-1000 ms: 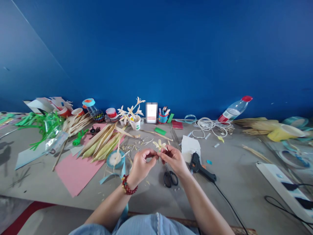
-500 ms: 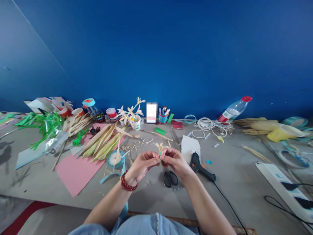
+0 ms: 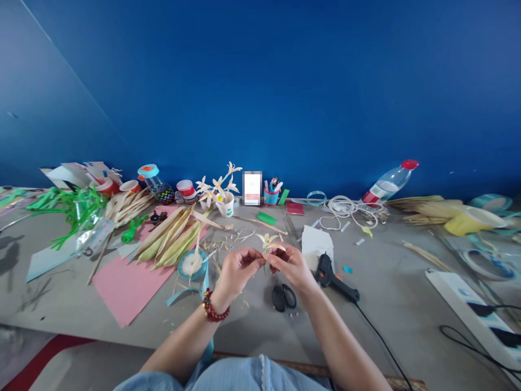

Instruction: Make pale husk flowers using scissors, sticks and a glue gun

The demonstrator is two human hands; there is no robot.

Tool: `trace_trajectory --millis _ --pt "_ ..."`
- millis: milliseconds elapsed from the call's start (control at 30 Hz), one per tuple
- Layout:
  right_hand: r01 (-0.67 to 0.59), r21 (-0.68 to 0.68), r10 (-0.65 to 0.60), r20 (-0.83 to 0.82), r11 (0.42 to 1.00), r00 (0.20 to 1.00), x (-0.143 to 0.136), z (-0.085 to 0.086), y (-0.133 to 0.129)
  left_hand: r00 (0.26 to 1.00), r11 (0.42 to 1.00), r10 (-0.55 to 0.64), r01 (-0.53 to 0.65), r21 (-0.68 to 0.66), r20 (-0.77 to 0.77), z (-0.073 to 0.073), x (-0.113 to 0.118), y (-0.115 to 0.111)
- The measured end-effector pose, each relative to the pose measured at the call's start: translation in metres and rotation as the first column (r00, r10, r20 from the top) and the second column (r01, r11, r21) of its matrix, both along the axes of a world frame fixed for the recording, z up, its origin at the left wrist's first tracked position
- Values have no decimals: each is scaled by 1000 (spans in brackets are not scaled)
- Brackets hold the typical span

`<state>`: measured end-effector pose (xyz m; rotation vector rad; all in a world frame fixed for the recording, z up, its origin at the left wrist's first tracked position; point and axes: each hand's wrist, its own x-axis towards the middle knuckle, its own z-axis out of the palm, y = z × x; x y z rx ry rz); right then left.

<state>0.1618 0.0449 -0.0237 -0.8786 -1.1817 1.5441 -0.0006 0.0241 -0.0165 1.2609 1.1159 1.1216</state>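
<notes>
A small pale husk flower [image 3: 268, 242] with a bit of green at its base stands between my two hands. My left hand [image 3: 241, 270] pinches at the base of the flower from the left, a beaded red bracelet on its wrist. From the right, my right hand [image 3: 293, 266] has its fingertips closed on the same flower. The fingertips of both hands nearly meet, and the stem is mostly hidden. Black-handled scissors [image 3: 284, 298] lie just below the hands. To the right, a black glue gun [image 3: 337, 278] rests beside white paper [image 3: 317, 243].
Corn husks [image 3: 173, 239] and pink paper [image 3: 130, 288] lie left, near a blue ribbon roll [image 3: 192, 264]. Behind stand a cup [image 3: 225, 205] of husk flowers and a pen holder [image 3: 271, 195]. A bottle [image 3: 388, 184] leans back right; a power strip [image 3: 472, 315] lies right.
The flower shows more fully and its petals have turned and spread above my fingers. Both hands have shifted their grip slightly, and my left wrist has rotated a little.
</notes>
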Motion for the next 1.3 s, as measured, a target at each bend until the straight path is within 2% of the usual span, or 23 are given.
trace_trajectory --millis 133,267,367,500,567,633,733,833,900,1000,1133,1200,1233,1300 --pt "47 14 -47 23 999 999 -2 -2 -2 994 995 38 -28 95 -106 0 0 -1" --pt "57 26 -58 17 998 998 -3 -1 -2 995 994 31 -20 107 -98 2 1 -1" --pt "33 22 -33 -7 999 999 -3 1 -3 995 999 -44 44 1 88 2 1 0" --pt "-52 -3 52 -61 999 997 0 1 -4 884 960 -174 251 -126 433 4 0 0" --pt "-85 -13 84 -82 996 993 2 -1 -4 834 926 -228 346 -153 503 5 -1 1" --pt "-94 -14 92 -88 996 992 3 -3 -4 820 912 -244 375 -165 517 6 -1 1" --pt "-70 -7 69 -82 998 994 3 -5 -3 879 949 -179 273 -158 442 5 0 1" --pt "-31 -1 31 -60 1000 998 2 -4 -1 957 983 -101 138 -121 271 2 1 1" --pt "-10 5 10 -39 1000 999 2 -4 -1 988 994 -78 88 -71 135 0 1 1" --pt "20 18 -20 -8 1000 1000 0 -5 0 997 998 -31 34 52 -65 2 0 0" --pt "63 38 -63 10 997 998 -2 -7 0 960 968 91 -23 249 -266 8 1 -3" --pt "76 42 -76 4 996 997 -2 -7 0 957 964 103 -29 265 -272 9 2 -3" --pt "74 41 -74 -2 996 997 -2 -7 -1 969 973 74 -17 231 -237 9 2 -3" --pt "51 32 -51 -20 998 999 -2 -6 -2 997 994 -39 46 101 -71 7 1 -1"
